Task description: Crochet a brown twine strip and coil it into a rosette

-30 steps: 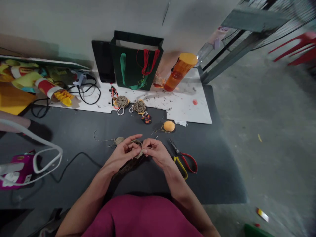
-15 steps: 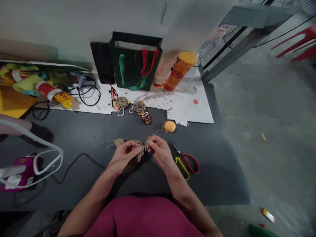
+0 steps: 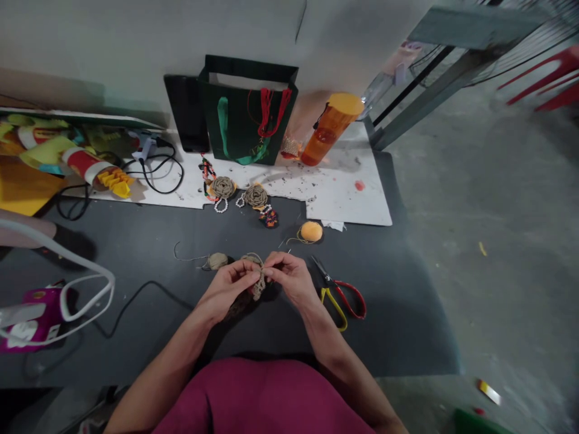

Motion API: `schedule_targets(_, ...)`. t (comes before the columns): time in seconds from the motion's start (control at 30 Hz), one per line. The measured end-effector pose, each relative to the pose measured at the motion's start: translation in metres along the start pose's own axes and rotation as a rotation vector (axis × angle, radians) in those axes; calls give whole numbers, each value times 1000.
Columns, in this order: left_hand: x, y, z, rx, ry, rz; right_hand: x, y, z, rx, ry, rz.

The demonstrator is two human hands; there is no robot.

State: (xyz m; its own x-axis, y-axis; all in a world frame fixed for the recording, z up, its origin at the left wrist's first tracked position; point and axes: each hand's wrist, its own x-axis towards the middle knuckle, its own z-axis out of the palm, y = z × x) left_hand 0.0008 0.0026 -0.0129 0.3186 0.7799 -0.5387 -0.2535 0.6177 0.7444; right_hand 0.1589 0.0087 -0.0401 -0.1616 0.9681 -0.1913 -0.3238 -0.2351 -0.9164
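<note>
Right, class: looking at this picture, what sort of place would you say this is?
Likely a makeshift handicraft workspace: twine rosettes with bead strings, red-and-yellow-handled scissors, and what looks like a glue gun.

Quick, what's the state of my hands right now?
Left hand: closed, holding the braided jute cord.
Right hand: closed, fingertips pinching the same cord.

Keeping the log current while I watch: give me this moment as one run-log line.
left hand: holds coiled twine piece | right hand: pinches same piece | nearby: twine ball, red-and-yellow-handled scissors
</note>
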Motion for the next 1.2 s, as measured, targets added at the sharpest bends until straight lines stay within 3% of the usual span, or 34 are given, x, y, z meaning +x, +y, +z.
schedule_targets(0.27, 1, -1, 1, -11, 26, 25, 0, 1, -3, -9, 63, 22)
schedule_targets(0.43, 1, 0, 2, -39, 89, 67, -1, -1, -2, -62, -25, 89)
schedule_targets(0.67, 0, 1, 8, 36, 108, 97, -2, 0, 2, -134, 78, -4)
schedule_targets(0.8, 2, -2, 8, 37, 126, 93, -4, -1, 5, -243, 81, -107)
schedule_targets(1.03, 5, -4, 4, 5, 129, 102, -7, 2, 4, -638, 56, -494)
schedule_targets(1.2, 5, -6, 1, -43, 113, 104, -7, 9, -1, -855, 5, -582)
